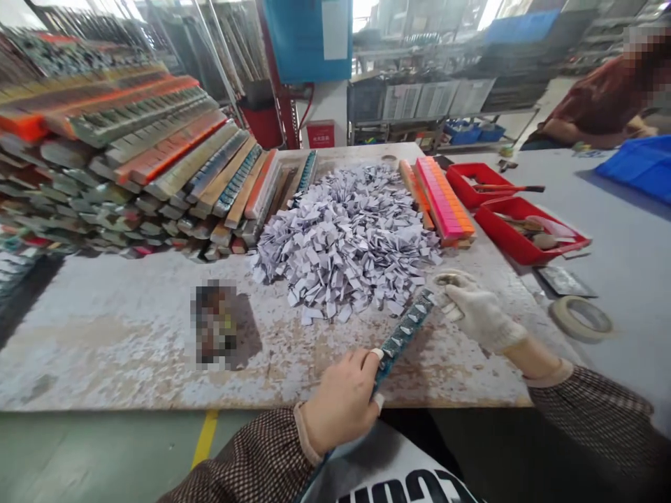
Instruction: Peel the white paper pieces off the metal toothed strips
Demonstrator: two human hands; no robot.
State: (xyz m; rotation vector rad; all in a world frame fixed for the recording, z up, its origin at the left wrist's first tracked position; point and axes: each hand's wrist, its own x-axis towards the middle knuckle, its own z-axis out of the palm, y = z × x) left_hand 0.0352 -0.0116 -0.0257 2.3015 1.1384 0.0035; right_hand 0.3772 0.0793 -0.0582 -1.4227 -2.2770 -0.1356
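Note:
My left hand [346,398] is wrapped round the near end of a narrow bar [403,332] with a dark blue-green face. Small pale pieces sit in a row along that face. The bar slants up and away to the right, above the table's front part. At its far end is my right hand [479,311], in a white glove with the fingers curled together. A small round greyish thing lies at those fingertips; what they hold is too unclear to name. Just beyond the bar spreads a big heap of small white-grey flat pieces [346,241].
Stacked bars [157,164] rise at the left of the worn table [131,335]. Pink and orange bars [443,199] lie right of the heap. Two red trays [529,230], a tape roll [581,318] and a blue bin [639,168] are farther right, near another person [592,101].

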